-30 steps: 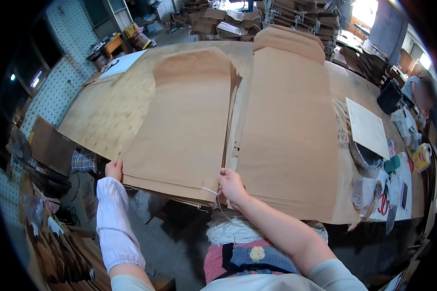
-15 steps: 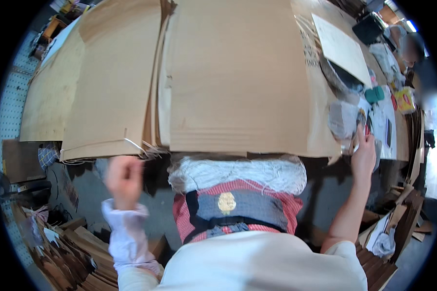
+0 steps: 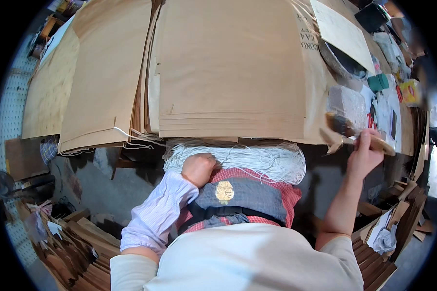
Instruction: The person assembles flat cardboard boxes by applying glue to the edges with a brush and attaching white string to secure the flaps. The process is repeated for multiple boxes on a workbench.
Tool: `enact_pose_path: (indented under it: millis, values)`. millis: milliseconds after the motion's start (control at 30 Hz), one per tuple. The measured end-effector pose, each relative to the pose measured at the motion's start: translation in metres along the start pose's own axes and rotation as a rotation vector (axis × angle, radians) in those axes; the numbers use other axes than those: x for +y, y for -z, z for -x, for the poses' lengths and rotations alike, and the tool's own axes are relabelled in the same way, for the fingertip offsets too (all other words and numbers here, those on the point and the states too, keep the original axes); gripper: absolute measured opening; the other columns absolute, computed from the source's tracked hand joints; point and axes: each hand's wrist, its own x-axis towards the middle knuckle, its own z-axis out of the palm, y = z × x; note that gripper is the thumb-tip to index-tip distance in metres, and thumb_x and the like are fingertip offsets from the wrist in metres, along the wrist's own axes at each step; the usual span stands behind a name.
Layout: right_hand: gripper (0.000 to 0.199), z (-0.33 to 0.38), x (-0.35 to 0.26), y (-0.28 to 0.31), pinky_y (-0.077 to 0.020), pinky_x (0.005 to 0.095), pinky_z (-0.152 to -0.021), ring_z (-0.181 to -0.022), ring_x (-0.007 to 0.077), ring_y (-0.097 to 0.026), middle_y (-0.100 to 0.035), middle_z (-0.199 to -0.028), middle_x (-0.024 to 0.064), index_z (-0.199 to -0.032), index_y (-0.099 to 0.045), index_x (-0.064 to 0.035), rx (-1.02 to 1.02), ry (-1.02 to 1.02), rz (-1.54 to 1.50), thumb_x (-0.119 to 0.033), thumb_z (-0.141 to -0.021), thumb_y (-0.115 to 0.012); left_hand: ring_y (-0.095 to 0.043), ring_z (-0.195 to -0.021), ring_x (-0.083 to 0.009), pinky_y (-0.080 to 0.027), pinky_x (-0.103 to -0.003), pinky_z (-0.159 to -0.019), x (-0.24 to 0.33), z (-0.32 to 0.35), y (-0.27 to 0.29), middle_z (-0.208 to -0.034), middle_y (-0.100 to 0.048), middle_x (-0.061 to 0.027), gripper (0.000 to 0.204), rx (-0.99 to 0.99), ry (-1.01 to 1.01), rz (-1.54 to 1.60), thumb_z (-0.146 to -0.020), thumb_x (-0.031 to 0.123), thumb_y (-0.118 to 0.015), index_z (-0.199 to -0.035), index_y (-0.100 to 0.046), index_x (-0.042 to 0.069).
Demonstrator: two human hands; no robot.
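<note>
Gripping a brush [image 3: 343, 125] — right hand [image 3: 365, 154] held wide, left hand [image 3: 198, 169] curled

We grip a brush [image 3: 349, 129] in our right fingers [image 3: 366, 140], its dark bristles browner at the tip and pointing left, its pale handle slanting down to the right. In front of us, by the table's [image 3: 48, 102] near edge, a loose bundle of white strings [image 3: 257, 162] lies crosswise, partly covered by our left hand [image 3: 199, 168].

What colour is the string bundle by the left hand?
The string bundle is white; it shows best in the head view.
</note>
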Motion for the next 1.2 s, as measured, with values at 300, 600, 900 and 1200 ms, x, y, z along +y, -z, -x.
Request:
enact_pose_path:
  millis: [300, 600, 900, 1200]
  values:
    - [0.013, 0.07, -0.066, -0.13, -0.0451, 0.0216, -0.067, -0.075, 0.0074, -0.056, -0.065, -0.082, 0.0031, -0.087, -0.066, 0.0007, -0.538, -0.184, -0.169, -0.01, -0.088, -0.059, -0.057, -0.066, -0.0285, -0.046, -0.035, -0.061, 0.001, 0.042, 0.042, -0.072, -0.058, -0.0114, 0.004, 0.239, 0.163, 0.715, -0.079, 0.003, -0.061, -0.077, -0.058, 0.002]
    - [0.012, 0.091, -0.079, -0.24, -0.0483, 0.0248, -0.056, -0.061, 0.0098, -0.059, -0.065, -0.065, 0.0056, -0.079, -0.066, 0.0025, -0.82, -0.215, -0.208, -0.009, -0.081, -0.066, -0.058, -0.078, -0.0278, -0.049, -0.038, -0.063, -0.001, 0.0, 0.114, -0.12, -0.056, -0.0159, 0.02, 0.448, 0.108, -0.165, -0.069, -0.003, -0.058, -0.087, -0.054, 0.003]
    - [0.019, 0.022, -0.034, -0.169, -0.0491, 0.0367, -0.054, -0.057, 0.0309, -0.062, -0.061, -0.062, 0.0161, -0.066, -0.06, -0.0001, -0.681, 0.206, 0.574, -0.016, -0.075, -0.063, -0.059, -0.083, -0.0295, -0.05, -0.04, -0.069, -0.011, -0.028, 0.107, -0.127, -0.051, -0.0192, 0.027, 0.262, 0.181, -0.245, -0.068, -0.001, -0.056, -0.094, -0.052, -0.001]
    - [0.008, 0.008, -0.052, -0.138, -0.0462, 0.033, -0.056, -0.056, 0.0216, -0.058, -0.059, -0.061, 0.0061, -0.079, -0.065, -0.0071, -0.48, -0.147, 0.283, -0.014, -0.079, -0.062, -0.059, -0.083, -0.0316, -0.05, -0.041, -0.07, -0.01, -0.032, 0.105, -0.127, -0.051, -0.0232, 0.02, 0.244, 0.189, -0.316, -0.073, -0.001, -0.055, -0.093, -0.051, -0.002]
